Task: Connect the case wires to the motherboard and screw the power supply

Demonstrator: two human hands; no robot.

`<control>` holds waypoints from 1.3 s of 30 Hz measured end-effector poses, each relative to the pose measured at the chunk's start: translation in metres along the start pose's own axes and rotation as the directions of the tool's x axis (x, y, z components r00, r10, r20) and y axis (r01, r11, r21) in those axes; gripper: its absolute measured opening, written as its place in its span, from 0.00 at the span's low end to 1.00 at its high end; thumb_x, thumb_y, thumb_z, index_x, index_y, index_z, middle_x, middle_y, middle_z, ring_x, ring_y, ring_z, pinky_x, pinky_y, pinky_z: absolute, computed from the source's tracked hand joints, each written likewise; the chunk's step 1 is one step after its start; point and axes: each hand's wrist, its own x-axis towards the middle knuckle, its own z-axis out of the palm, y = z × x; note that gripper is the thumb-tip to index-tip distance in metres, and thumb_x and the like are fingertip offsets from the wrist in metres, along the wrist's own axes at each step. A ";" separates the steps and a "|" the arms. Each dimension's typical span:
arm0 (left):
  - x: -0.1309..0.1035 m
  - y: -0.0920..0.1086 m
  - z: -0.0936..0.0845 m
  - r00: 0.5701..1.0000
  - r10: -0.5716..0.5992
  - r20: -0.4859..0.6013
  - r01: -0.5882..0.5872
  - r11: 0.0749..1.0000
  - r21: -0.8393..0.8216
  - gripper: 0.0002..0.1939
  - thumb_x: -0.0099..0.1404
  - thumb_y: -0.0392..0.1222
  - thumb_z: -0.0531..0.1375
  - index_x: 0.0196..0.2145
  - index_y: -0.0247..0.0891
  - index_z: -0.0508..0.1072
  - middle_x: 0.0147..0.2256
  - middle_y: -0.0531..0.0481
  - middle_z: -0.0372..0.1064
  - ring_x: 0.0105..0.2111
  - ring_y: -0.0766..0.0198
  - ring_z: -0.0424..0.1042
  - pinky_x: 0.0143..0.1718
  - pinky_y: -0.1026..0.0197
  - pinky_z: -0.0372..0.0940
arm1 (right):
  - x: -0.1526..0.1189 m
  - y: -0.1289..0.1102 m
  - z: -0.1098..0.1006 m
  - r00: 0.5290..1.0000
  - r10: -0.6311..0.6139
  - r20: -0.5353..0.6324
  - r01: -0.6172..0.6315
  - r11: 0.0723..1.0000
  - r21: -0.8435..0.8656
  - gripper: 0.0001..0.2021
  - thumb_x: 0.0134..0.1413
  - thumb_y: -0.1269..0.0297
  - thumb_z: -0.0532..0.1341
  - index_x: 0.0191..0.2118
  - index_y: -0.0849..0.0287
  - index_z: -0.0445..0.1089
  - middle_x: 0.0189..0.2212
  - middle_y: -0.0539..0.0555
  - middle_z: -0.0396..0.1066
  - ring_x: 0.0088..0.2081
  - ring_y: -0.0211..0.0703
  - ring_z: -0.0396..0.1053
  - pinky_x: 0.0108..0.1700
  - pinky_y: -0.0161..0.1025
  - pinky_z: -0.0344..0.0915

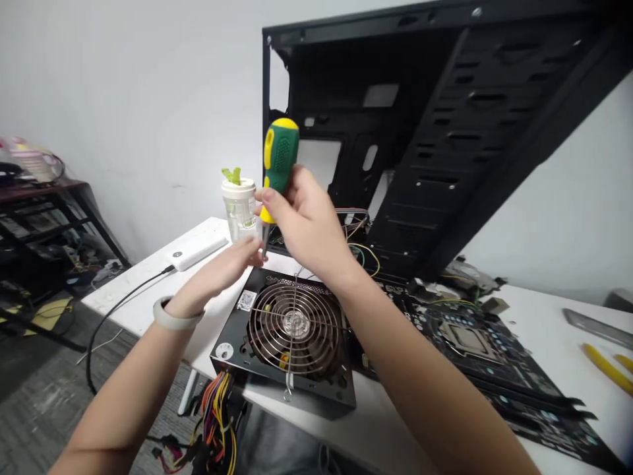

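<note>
Green-yellow screwdriver (278, 161) upright in right hand (306, 221), above power supply (291, 336).

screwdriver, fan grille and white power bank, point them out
screwdriver (281, 155), head view, green handle
fan grille (295, 324), head view, centre hub
power bank (196, 251), head view, top face

Right hand (306, 218) grips a green and yellow screwdriver (277, 165) by its handle, shaft pointing down. Left hand (232, 264) sits just below the grip, fingertips at the shaft near the tip, white wristband (174, 318) on the wrist. Under the grip: black power supply (287, 343) with round fan grille, coloured wires (217, 409) hanging off its near side. Behind the grip: open black computer case (445, 132). Left of the grip: clear cup (239, 206), white power bank (196, 252). Right of the grip: motherboard (475, 343) flat on the white table (534, 310).
</note>
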 end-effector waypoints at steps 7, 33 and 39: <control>0.043 0.015 0.008 0.988 0.151 0.022 -0.148 0.986 -0.077 0.09 0.62 0.36 0.53 0.24 0.36 0.65 0.23 0.53 0.61 0.23 0.69 0.61 0.27 0.64 0.58 | -0.004 0.006 -0.008 0.994 0.092 -0.057 -0.083 0.986 0.147 0.15 0.58 0.71 0.56 0.50 0.51 0.59 0.42 0.50 0.70 0.49 0.42 0.71 0.52 0.41 0.71; 0.037 -0.011 0.011 0.992 0.118 0.032 -0.116 0.991 -0.068 0.16 0.65 0.34 0.49 0.20 0.37 0.61 0.18 0.55 0.54 0.19 0.71 0.55 0.21 0.66 0.51 | 0.002 0.036 -0.009 0.982 0.190 -0.017 -0.186 0.974 0.128 0.12 0.46 0.72 0.67 0.34 0.56 0.64 0.31 0.49 0.71 0.42 0.50 0.75 0.46 0.51 0.75; 0.035 -0.008 0.012 0.996 0.087 0.020 -0.086 0.994 -0.074 0.17 0.67 0.36 0.50 0.20 0.35 0.64 0.18 0.55 0.55 0.19 0.72 0.55 0.21 0.66 0.50 | 0.002 0.034 -0.005 0.977 0.213 0.004 -0.211 0.963 0.165 0.12 0.45 0.76 0.66 0.33 0.56 0.64 0.30 0.48 0.71 0.41 0.49 0.75 0.47 0.52 0.75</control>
